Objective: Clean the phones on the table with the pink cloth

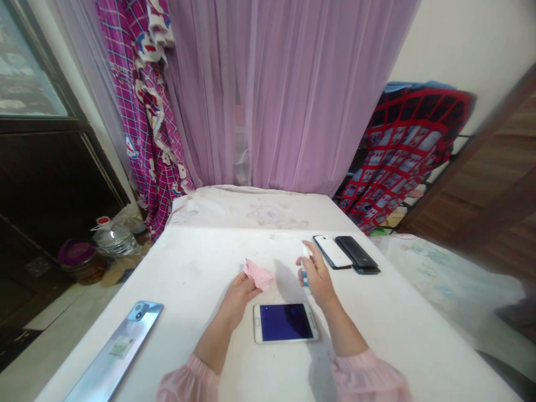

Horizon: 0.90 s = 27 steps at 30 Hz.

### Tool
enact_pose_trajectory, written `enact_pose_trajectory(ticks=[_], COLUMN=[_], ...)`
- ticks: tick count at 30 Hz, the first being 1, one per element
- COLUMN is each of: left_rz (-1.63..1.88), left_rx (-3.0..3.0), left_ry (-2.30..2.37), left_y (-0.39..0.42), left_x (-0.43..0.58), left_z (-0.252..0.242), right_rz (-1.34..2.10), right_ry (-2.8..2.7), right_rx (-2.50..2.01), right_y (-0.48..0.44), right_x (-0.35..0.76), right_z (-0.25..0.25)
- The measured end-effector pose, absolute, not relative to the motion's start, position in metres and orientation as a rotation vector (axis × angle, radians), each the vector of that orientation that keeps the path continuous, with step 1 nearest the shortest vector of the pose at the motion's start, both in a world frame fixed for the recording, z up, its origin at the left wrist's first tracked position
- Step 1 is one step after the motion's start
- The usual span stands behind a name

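My left hand (238, 297) pinches a pink cloth (258, 276) above the white table, left of centre. In my right hand (319, 274) is a small white spray bottle (305, 268) with a blue band low on it, held upright with a finger at its top. Between my wrists a white smartphone (285, 322) lies face up on its side, its screen dark blue. Neither hand touches the phone; both are just beyond its far edge.
A white phone (333, 251) and a stack of dark phones (357, 254) lie at the back right of the table (184, 273). A shiny light-blue phone (115, 354) lies at the left edge. Purple curtains (293, 100) hang behind. A water jug (114, 239) stands on the floor.
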State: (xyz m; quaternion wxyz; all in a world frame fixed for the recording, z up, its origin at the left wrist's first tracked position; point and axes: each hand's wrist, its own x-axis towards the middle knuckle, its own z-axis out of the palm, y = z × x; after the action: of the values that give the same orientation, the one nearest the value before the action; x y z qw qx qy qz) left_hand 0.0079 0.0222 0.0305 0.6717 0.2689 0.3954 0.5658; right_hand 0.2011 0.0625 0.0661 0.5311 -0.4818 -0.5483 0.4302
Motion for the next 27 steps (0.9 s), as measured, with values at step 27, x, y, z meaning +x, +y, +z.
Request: enact_pose_trajectory(ticks=[27], left_rz=[1.3], left_rx=[0.504], left_ry=[0.777], left_y=[0.026], left_x=[0.004], left_z=[0.026], right_rz=[0.563], right_ry=[-1.357], right_rx=[-1.335], right_y=[0.12], right_x=[0.211], right_z=[0.033])
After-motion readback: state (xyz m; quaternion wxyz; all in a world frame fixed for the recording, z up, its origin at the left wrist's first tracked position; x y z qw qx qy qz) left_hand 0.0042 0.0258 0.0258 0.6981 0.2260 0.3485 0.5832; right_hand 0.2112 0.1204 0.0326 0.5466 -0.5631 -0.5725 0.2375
